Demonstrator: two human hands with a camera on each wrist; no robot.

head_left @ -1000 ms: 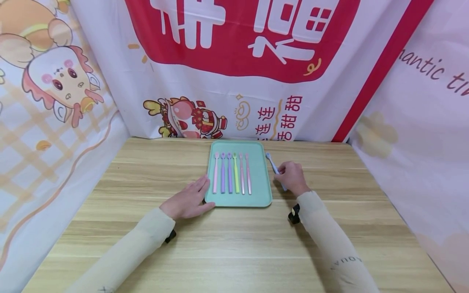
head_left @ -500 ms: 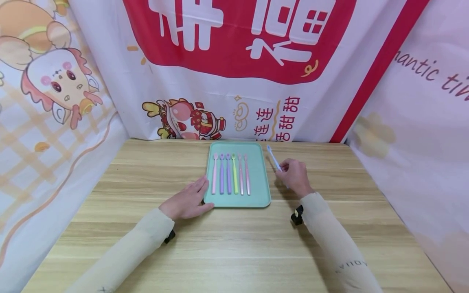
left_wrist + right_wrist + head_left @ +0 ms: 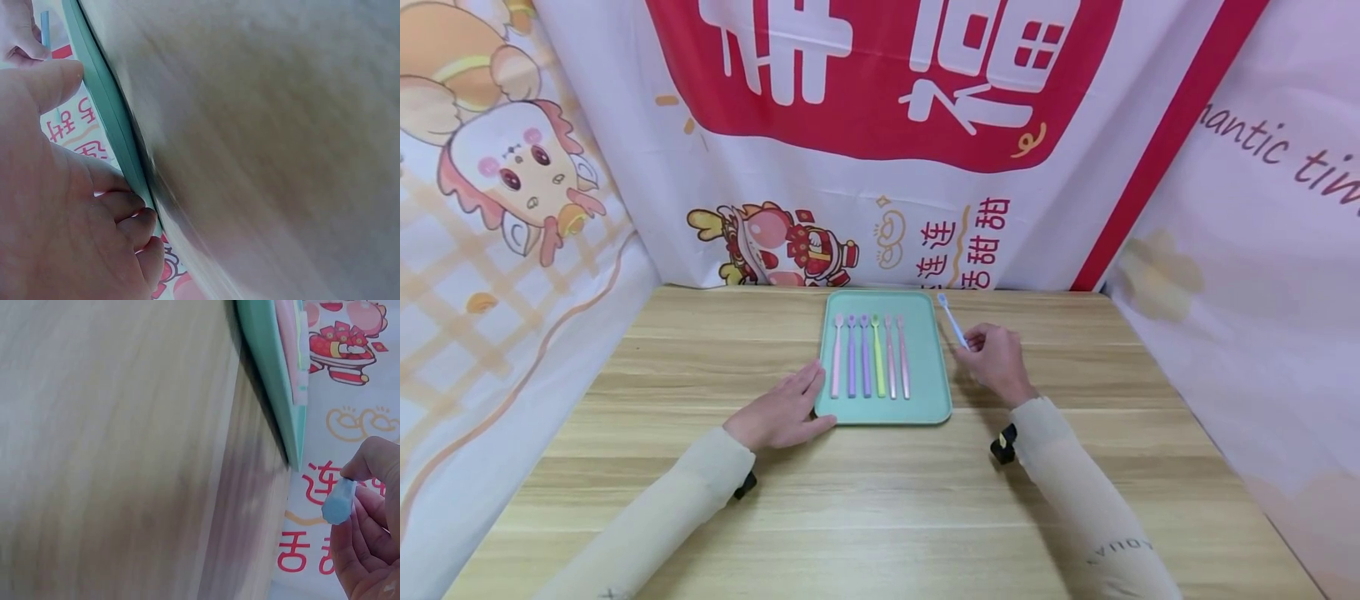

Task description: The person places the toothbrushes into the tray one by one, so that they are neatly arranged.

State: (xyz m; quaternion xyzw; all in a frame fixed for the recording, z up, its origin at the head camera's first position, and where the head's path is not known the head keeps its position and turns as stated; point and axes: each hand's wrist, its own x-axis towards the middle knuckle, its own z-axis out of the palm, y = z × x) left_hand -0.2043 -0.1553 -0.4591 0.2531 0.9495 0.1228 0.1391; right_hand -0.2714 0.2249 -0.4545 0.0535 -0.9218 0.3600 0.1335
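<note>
A pale green tray (image 3: pixel 931 375) lies on the table with several toothbrushes on it in a row: pink (image 3: pixel 837 358), two purple (image 3: pixel 866 358), yellow-green (image 3: pixel 878 358) and two darker pink (image 3: pixel 904 358). My left hand (image 3: pixel 782 412) rests against the tray's left edge, fingers extended and thumb at its near corner. Right of the tray, my right hand (image 3: pixel 996 362) pinches a blue toothbrush (image 3: pixel 953 322) between thumb and fingers, head pointing away. In the right wrist view the blue handle's faceted end (image 3: pixel 338 503) pokes out of the grip, above the wooden surface.
The wood-grain table (image 3: pixel 880 508) ends at a printed cloth backdrop (image 3: pixel 880 183) just behind the tray. More printed cloth hangs at the left (image 3: pixel 512 275) and right (image 3: pixel 1240 275) sides.
My right hand has raised the blue toothbrush off the table, its head shifting farther away and then slightly left. My left hand keeps its place on the tray's edge.
</note>
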